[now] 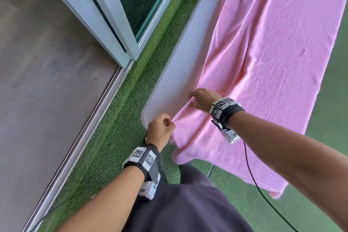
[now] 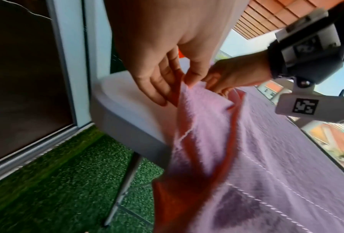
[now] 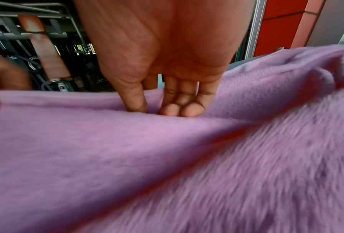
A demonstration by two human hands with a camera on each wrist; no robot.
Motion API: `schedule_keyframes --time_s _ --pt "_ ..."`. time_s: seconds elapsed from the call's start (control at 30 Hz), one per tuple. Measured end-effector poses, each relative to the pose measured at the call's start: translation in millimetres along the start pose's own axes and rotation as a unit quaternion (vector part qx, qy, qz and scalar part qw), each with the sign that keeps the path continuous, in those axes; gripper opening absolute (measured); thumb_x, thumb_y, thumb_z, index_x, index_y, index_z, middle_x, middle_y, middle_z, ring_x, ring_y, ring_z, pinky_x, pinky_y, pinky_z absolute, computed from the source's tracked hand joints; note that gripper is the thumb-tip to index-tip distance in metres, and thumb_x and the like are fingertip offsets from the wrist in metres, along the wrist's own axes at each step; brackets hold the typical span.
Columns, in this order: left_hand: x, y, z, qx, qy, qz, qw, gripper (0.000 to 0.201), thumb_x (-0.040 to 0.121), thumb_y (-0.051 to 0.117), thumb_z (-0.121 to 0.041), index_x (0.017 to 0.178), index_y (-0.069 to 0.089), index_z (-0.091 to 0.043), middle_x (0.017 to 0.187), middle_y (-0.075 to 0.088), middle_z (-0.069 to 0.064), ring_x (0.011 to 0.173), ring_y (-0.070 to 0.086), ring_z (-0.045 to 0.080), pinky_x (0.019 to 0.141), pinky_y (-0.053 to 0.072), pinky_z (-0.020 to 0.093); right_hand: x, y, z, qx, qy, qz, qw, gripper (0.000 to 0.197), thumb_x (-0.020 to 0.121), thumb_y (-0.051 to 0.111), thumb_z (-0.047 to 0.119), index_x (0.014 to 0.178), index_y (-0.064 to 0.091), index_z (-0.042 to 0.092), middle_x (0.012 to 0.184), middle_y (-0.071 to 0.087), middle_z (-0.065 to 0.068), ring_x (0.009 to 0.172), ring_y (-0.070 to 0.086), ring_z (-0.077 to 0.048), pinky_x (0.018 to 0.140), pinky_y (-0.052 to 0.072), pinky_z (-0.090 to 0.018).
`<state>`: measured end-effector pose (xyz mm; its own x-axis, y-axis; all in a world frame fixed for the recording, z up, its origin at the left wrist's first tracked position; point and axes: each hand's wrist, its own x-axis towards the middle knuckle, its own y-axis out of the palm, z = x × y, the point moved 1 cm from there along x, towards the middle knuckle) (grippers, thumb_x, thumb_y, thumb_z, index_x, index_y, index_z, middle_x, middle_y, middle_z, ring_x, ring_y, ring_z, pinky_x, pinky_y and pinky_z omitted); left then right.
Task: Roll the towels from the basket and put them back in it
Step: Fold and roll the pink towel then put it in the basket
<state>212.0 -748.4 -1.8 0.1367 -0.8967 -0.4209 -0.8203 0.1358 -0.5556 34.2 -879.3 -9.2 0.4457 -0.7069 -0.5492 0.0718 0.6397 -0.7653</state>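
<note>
A large pink towel lies spread along the white table, its near end hanging over the table's edge. My left hand pinches the towel's near left edge between thumb and fingers at the table's corner. A little farther along the same edge, my right hand pinches a fold of the towel, thumb and fingertips pressed into the pile. The basket is not in view.
Green artificial grass covers the floor beside the table. A sliding glass door with a white frame stands to the left. A black cable hangs from my right wrist. The table's folding leg shows below the corner.
</note>
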Motion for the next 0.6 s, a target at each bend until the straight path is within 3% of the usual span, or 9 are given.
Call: schedule_keyframes --time_s 0.1,0.27,0.4,0.5,0.57,0.6 --pt "3.0 -35.1 19.7 -0.024 0.007 -0.022 0.999 0.007 0.083 0.066 -0.007 0.083 0.063 -0.013 0.07 0.064 -0.006 0.061 0.06 0.002 0.058 0.049 0.017 24.8 -22.1 -1.6 -0.009 -0.005 -0.013 1.0 0.02 0.096 0.052 0.021 0.112 0.062 0.024 0.105 0.068 -0.004 0.058 0.055 -0.004 0.045 0.038 -0.018" --pt "21.1 -82.9 42.7 -0.034 -0.014 -0.078 0.996 0.006 0.091 0.057 -0.007 0.092 0.06 -0.013 0.074 0.061 -0.002 0.059 0.054 0.011 0.047 0.041 0.012 63.8 -52.3 28.1 0.001 -0.03 -0.06 0.998 0.02 0.098 0.048 0.021 0.11 0.064 0.018 0.101 0.069 -0.008 0.058 0.058 -0.008 0.043 0.039 -0.02" --pt "32.9 -100.4 49.5 0.01 0.009 -0.087 0.996 0.009 0.093 0.053 -0.006 0.098 0.06 -0.007 0.082 0.062 0.004 0.064 0.055 0.012 0.049 0.041 0.008 88.4 -74.2 58.1 0.016 -0.055 -0.118 0.991 0.015 0.094 0.055 0.017 0.101 0.068 0.012 0.096 0.072 -0.008 0.071 0.068 -0.017 0.053 0.053 -0.024" --pt "36.9 -102.6 50.3 0.029 0.01 -0.116 0.993 0.008 0.093 0.052 -0.003 0.096 0.059 -0.007 0.082 0.059 0.002 0.063 0.049 0.003 0.049 0.036 0.004 97.1 -84.6 73.5 0.027 -0.059 -0.133 0.989 0.014 0.094 0.056 0.017 0.097 0.069 0.01 0.089 0.07 -0.005 0.064 0.061 -0.01 0.05 0.043 -0.016" --pt "37.3 -101.4 50.4 0.038 0.012 -0.139 0.989 0.008 0.092 0.052 -0.001 0.092 0.058 -0.007 0.081 0.058 0.003 0.064 0.05 0.009 0.05 0.036 0.005 96.8 -87.6 78.9 0.051 -0.06 -0.134 0.988 0.018 0.095 0.054 0.017 0.106 0.067 0.011 0.099 0.069 -0.006 0.071 0.062 -0.009 0.055 0.043 -0.014" --pt "37.6 -99.9 52.1 0.042 0.008 -0.144 0.989 0.009 0.092 0.052 0.0 0.092 0.058 -0.007 0.082 0.058 0.004 0.067 0.051 0.013 0.052 0.038 0.008 95.9 -86.0 80.0 0.06 -0.068 -0.127 0.988 0.022 0.095 0.054 0.017 0.114 0.065 0.013 0.11 0.068 -0.007 0.085 0.065 -0.013 0.067 0.05 -0.018"
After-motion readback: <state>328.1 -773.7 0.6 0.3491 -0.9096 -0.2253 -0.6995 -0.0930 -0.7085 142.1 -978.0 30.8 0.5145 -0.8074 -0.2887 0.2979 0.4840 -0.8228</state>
